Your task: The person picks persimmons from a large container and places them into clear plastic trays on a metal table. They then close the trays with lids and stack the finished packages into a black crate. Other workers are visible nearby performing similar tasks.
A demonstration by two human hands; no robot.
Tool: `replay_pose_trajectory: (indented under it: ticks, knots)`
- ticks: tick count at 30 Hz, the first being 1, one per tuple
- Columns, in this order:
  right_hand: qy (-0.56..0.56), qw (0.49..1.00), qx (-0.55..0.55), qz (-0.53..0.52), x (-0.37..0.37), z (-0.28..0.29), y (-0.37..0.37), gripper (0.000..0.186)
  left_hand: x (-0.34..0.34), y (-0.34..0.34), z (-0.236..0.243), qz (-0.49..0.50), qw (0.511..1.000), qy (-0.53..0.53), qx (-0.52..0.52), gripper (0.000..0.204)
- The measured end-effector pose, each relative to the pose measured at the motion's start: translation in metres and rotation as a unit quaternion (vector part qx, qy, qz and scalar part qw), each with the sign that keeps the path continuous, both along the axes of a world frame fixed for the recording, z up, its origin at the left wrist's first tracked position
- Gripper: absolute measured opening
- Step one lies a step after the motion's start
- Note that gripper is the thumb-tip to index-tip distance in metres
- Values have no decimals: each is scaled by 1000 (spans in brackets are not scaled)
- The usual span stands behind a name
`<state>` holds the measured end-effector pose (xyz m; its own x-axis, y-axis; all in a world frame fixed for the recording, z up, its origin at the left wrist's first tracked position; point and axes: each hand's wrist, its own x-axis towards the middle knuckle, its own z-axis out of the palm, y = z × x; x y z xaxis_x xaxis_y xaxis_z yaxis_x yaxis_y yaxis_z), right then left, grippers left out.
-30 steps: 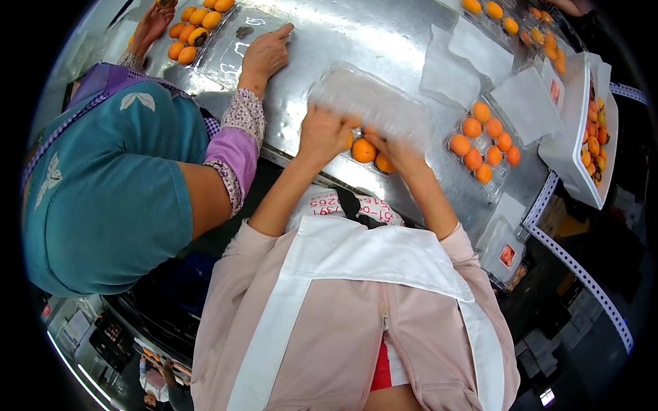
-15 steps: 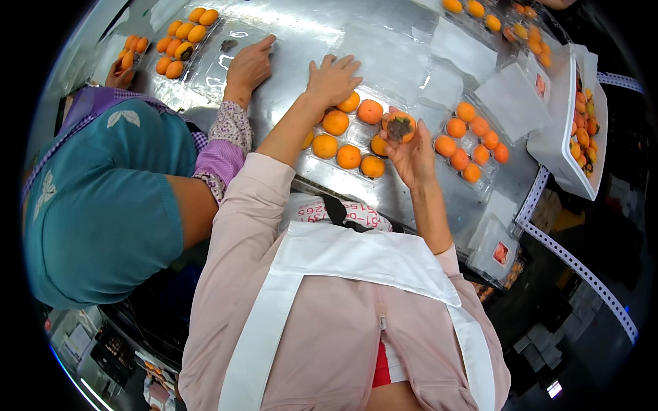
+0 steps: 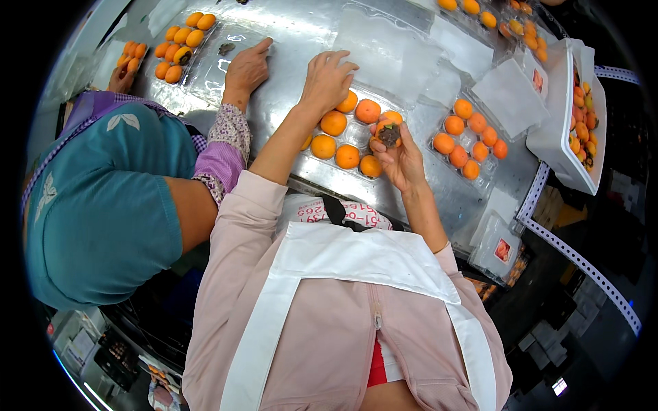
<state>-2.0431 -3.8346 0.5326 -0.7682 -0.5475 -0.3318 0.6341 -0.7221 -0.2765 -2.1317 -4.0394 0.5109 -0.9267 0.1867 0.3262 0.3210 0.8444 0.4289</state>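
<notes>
My right hand (image 3: 403,160) grips an orange persimmon (image 3: 388,135), its brown leafy calyx turned up. It is held above the right side of a clear plastic tray (image 3: 352,131), whose compartments hold several persimmons (image 3: 347,156). At the tray's far left edge, my left hand (image 3: 327,81) has its fingers apart and slightly bent, with nothing seen in them. Its forearm covers the tray's left end. A second clear tray of persimmons (image 3: 458,157) lies to the right.
To my left a co-worker's hand (image 3: 247,72) rests by another persimmon tray (image 3: 184,35). A white box of persimmons (image 3: 561,137) stands at the right, near white sheets (image 3: 510,96). A perforated metal strip (image 3: 582,255) runs beyond the metal table (image 3: 291,61).
My right hand has moved slightly left with the persimmon and tilted it. My left hand's fingers, spread flat before, are now more bent and raised.
</notes>
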Motion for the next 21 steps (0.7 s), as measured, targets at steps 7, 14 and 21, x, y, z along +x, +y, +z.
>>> replay_pose_trajectory:
  ticks: [7, 14, 21]
  knots:
    - [10, 988, 144, -51, 0, 10, -4, 36, 7, -7, 5, 16, 998, 1, 58, 28]
    - [499, 558, 663, 11, 2, 10, -22, 47, 5, -15, 13, 25, 977, -29, 210, 40]
    - [561, 379, 736, -9, 3, 12, -34, 52, 9, -20, 17, 59, 951, -32, 303, 33]
